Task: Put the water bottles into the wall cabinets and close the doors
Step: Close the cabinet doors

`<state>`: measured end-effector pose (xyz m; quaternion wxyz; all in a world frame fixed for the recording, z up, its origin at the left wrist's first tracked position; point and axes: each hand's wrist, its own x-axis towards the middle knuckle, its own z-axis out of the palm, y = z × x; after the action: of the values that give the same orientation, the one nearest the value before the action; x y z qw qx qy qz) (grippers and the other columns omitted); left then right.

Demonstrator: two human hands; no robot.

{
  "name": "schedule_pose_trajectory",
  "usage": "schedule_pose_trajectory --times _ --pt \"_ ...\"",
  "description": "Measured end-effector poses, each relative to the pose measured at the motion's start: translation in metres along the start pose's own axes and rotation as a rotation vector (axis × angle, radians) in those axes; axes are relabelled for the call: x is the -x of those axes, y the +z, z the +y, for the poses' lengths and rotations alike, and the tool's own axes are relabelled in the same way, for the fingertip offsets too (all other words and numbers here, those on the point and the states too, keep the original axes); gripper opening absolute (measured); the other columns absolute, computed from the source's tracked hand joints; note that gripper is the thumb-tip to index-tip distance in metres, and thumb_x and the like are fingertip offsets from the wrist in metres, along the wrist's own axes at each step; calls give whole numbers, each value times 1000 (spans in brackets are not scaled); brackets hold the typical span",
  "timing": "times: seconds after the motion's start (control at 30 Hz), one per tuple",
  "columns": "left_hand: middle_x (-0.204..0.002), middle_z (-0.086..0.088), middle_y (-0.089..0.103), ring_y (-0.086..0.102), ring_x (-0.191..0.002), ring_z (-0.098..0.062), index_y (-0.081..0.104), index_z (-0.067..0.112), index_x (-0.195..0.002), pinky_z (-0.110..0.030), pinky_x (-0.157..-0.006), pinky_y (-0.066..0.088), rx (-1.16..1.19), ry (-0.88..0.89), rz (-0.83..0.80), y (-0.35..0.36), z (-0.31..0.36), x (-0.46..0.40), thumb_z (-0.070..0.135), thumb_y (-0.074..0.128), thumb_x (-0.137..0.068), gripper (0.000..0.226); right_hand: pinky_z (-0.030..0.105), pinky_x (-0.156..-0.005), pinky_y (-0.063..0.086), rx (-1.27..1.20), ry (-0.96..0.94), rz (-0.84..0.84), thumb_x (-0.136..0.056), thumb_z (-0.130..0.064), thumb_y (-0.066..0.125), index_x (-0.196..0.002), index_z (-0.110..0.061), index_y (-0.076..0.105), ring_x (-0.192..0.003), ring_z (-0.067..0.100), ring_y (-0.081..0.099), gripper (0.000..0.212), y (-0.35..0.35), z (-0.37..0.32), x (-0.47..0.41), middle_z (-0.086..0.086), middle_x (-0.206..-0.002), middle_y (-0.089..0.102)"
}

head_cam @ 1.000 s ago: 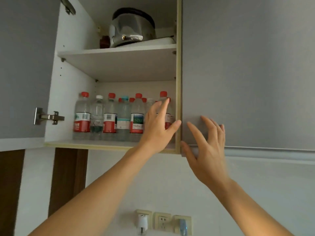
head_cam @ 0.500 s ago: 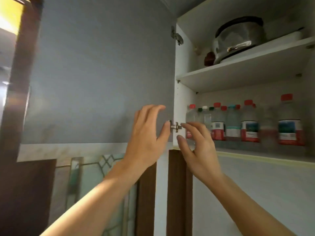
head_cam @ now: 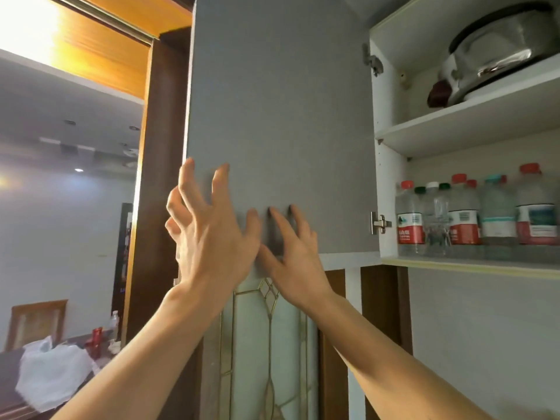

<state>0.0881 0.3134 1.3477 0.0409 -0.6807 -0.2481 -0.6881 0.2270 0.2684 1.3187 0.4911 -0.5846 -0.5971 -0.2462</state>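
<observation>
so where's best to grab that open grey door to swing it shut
Take the grey door by its free left edge, low down, coming from the left. It has no handle, and its hinges sit on the right by the bottles. The left hand is already spread near that edge.

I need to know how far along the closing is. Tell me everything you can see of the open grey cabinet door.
The grey cabinet door is a flat, matte, handle-less panel, seemingly laminate with a pale edge. It stands swung wide open to the left of the cabinet, hung on two metal hinges, upper and lower. The left hand spreads near its free edge; the right hand has fingertips on its lower face. Neither grips anything.
</observation>
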Motion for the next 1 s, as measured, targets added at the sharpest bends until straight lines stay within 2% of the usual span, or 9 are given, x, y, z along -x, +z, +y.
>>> schedule_pose_trajectory --times 0.23,0.37,0.53,0.63,0.7,0.77,0.83,0.93,1.0 --pt "-165 -6 14 24 -138 -38 28 29 -153 -57 -106 38 233 28 -34 -24 3 -1 43 57 -84 76 45 -119 37 -20 3 -8 -98 -57 55 -156 -44 23 -152 12 12 67 -22 -11 8 -20 -164 10" --pt "-162 -2 22 30 -144 -18 31 23 -152 -23 -110 39 510 236 -57 -43 7 4 34 59 -90 69 40 -120 35 -32 -36 53 -98 -56 55 -157 -38 31 -147 3 28 66 -58 -28 21 -15 -161 29" --pt "-147 34 43 43 -136 7 10 32 -159 -14 -101 45 1255 157 -364 -38 28 14 36 40 -102 65 -1 -90 41 -80 -57 130 -97 -58 52 -151 -48 37 -134 -12 41 58 -106 -58 51 -25 -152 42" --pt "-152 17 45 45 -140 -9 20 36 -158 -31 -110 45 1425 87 -522 -12 48 27 52 31 -99 63 17 -101 49 -158 -86 156 -99 -53 53 -153 -37 41 -137 0 47 57 -132 -74 69 -17 -150 50" --pt "-148 15 50 40 -145 -20 32 42 -153 -25 -113 40 1436 26 -604 10 67 38 51 35 -103 51 37 -109 49 -207 -127 165 -101 -44 52 -152 -28 43 -139 12 49 55 -147 -84 83 -11 -147 55" --pt "-153 14 46 32 -150 -18 31 39 -155 -22 -116 36 1390 37 -595 34 90 49 37 32 -111 44 39 -112 47 -130 -145 190 -104 -38 49 -154 -26 40 -140 12 48 52 -163 -91 95 -11 -147 56" --pt "-164 19 27 24 -150 -2 14 37 -161 -29 -123 27 1401 85 -623 52 116 60 38 25 -112 51 41 -116 42 -46 -122 229 -105 -39 48 -157 -24 35 -143 9 45 56 -178 -93 107 -12 -151 52" --pt "-159 39 14 17 -144 18 3 43 -160 -9 -115 24 1483 100 -625 70 154 72 56 25 -105 61 40 -111 47 -10 -93 266 -100 -39 52 -157 -29 32 -140 11 49 61 -199 -94 123 -7 -152 52" --pt "-163 35 6 10 -149 11 2 50 -158 -28 -124 18 1474 79 -618 81 176 79 66 26 -100 65 32 -105 51 20 -63 308 -100 -37 56 -157 -30 29 -136 11 53 64 -214 -91 132 -8 -151 53"
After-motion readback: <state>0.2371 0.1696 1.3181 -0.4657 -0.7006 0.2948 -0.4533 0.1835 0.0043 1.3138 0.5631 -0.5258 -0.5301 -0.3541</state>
